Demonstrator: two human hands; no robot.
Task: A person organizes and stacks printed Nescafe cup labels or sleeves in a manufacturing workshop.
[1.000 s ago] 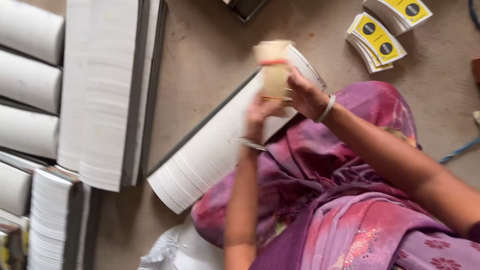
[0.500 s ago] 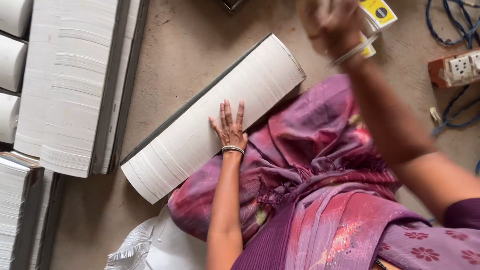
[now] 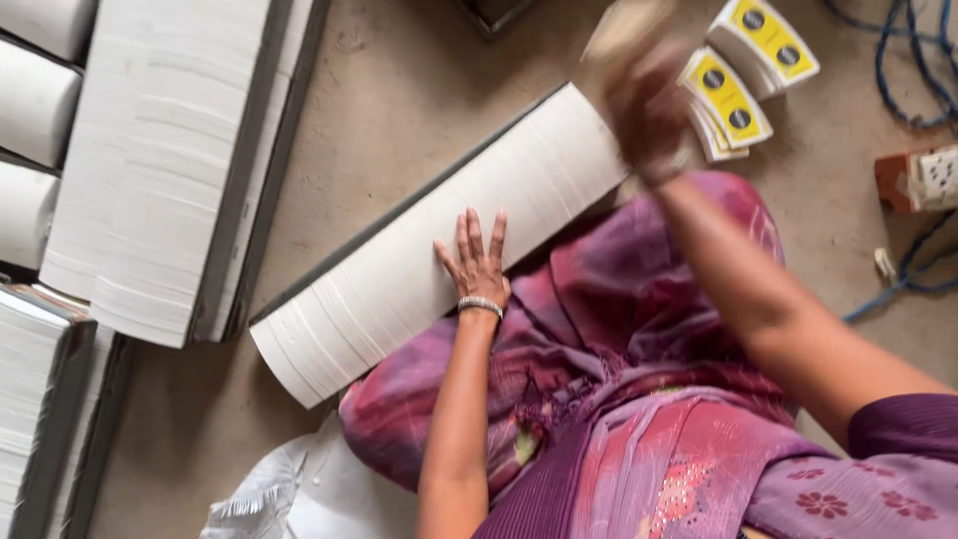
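A small bindery or print workshop. Stacks of white paper [image 3: 170, 170] cover a bare concrete floor [image 3: 399, 110]. Yellow label bundles [image 3: 743, 75] lie nearby.

Single head view, steeply downward, close

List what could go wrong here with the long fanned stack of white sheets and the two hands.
1. Only the left hand lies flat on the long fanned stack of white paper sheets; the slanted stack might slide apart on the concrete floor.
2. The blurred right hand is close above the yellow printed cards and could scatter them.
3. Blue cables near the socket box could snag.
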